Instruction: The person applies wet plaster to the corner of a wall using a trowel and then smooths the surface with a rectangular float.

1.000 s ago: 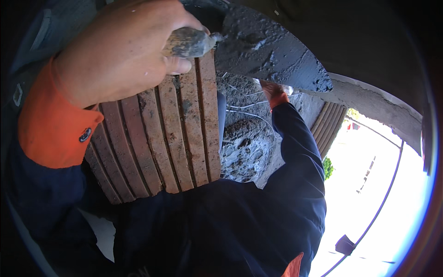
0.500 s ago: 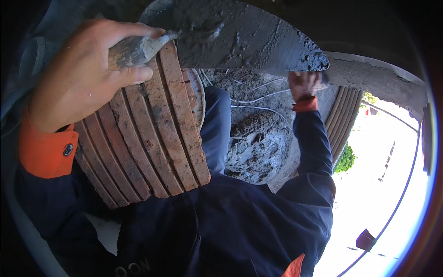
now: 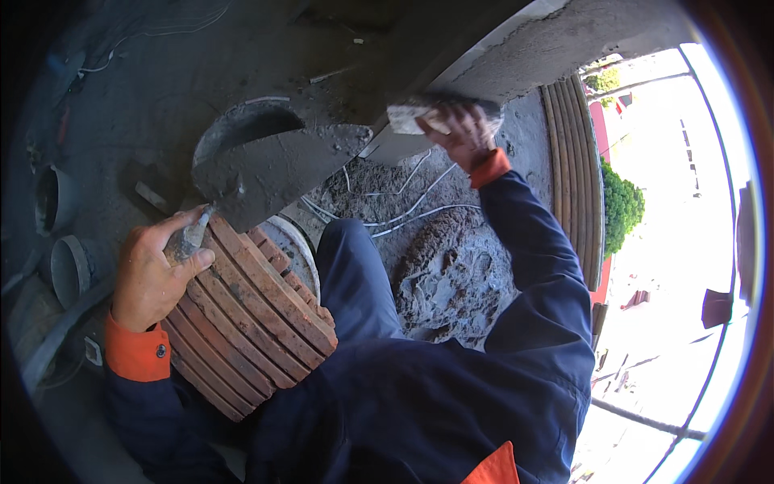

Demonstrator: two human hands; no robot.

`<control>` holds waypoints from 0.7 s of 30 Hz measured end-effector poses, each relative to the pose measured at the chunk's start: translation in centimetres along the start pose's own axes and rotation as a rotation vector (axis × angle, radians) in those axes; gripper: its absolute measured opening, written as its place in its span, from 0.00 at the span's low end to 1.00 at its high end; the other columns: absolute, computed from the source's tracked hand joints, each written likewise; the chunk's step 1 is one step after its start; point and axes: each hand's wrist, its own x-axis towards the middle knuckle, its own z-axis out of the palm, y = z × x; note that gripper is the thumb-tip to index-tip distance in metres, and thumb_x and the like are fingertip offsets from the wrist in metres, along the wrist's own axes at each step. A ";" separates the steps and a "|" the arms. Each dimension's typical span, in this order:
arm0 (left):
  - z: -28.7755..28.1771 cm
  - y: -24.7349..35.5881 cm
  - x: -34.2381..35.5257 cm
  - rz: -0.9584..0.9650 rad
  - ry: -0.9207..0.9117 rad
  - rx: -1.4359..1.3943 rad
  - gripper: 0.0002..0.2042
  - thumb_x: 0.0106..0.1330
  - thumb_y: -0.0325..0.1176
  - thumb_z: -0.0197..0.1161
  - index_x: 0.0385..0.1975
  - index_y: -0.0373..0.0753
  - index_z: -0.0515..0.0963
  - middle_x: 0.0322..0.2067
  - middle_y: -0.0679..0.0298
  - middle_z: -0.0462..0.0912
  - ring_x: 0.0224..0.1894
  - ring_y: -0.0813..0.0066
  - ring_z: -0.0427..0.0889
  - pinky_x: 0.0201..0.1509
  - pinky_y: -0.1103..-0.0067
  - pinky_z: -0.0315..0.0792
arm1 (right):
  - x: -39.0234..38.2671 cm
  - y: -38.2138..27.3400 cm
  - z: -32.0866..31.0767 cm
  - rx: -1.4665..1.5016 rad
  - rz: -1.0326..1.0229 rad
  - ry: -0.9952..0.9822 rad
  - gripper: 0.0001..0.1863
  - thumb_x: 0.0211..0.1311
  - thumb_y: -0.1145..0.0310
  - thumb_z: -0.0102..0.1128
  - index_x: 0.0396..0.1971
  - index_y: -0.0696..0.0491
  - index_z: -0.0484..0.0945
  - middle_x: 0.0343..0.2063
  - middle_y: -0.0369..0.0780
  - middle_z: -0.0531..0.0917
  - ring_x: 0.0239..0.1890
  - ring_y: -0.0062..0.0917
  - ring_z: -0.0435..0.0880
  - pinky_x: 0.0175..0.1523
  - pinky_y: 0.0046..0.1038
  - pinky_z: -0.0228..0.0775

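My left hand (image 3: 153, 270) is closed round the worn handle of a trowel (image 3: 266, 177). Its broad blade is smeared with grey mortar and points away to the right. Below the blade and beside that hand stands a stack of red bricks (image 3: 250, 310). My right hand (image 3: 461, 133) reaches forward, its fingers over a pale, brick-shaped block (image 3: 407, 118) against the low end of a grey mortared wall (image 3: 516, 60). The far side of the block is dark, and its underside is hidden.
A heap of wet mortar (image 3: 455, 274) lies on the ground between my leg and right arm. White cables (image 3: 395, 222) cross the floor near it. Round pipe-like containers (image 3: 71, 266) stand at the left. A row of poles (image 3: 574, 177) edges a bright drop at the right.
The trowel has moved down and left in view, away from the wall, as my view shifted. My right hand has come left to the wall and now shows the pale block under its fingers.
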 end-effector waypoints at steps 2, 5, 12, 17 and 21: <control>0.1 0.3 0.1 0.019 -0.004 -0.030 0.22 0.54 0.30 0.71 0.51 0.31 0.80 0.43 0.45 0.85 0.45 0.54 0.86 0.52 0.71 0.75 | 2.0 5.6 -5.9 -0.094 0.184 0.225 0.33 0.50 0.64 0.68 0.60 0.28 0.75 0.52 0.40 0.75 0.54 0.32 0.73 0.57 0.40 0.67; 0.1 0.4 0.0 0.015 -0.022 0.002 0.23 0.55 0.31 0.70 0.52 0.30 0.79 0.42 0.48 0.86 0.45 0.58 0.86 0.53 0.72 0.75 | 4.2 12.7 -12.4 -0.019 0.526 0.428 0.38 0.43 0.58 0.76 0.60 0.40 0.75 0.51 0.46 0.75 0.51 0.39 0.73 0.55 0.42 0.62; -0.1 0.5 0.0 -0.004 -0.058 -0.009 0.24 0.57 0.35 0.70 0.52 0.29 0.79 0.39 0.52 0.86 0.42 0.69 0.83 0.52 0.73 0.74 | 4.6 2.8 -5.7 0.094 0.980 0.686 0.46 0.47 0.40 0.66 0.64 0.52 0.68 0.51 0.51 0.71 0.52 0.46 0.68 0.56 0.48 0.57; -0.8 2.4 0.0 -0.102 -0.120 0.037 0.30 0.56 0.44 0.74 0.53 0.27 0.78 0.44 0.55 0.85 0.49 0.71 0.80 0.58 0.74 0.71 | 1.3 -13.3 5.2 0.436 1.256 0.516 0.44 0.37 0.60 0.76 0.62 0.44 0.70 0.58 0.51 0.67 0.59 0.50 0.66 0.62 0.50 0.56; -1.0 1.2 0.0 -0.052 -0.083 0.037 0.26 0.56 0.39 0.74 0.51 0.30 0.80 0.38 0.56 0.85 0.41 0.72 0.80 0.51 0.74 0.73 | 2.5 -11.7 4.3 0.480 1.267 0.551 0.43 0.36 0.62 0.78 0.60 0.43 0.73 0.58 0.49 0.68 0.59 0.49 0.67 0.62 0.50 0.57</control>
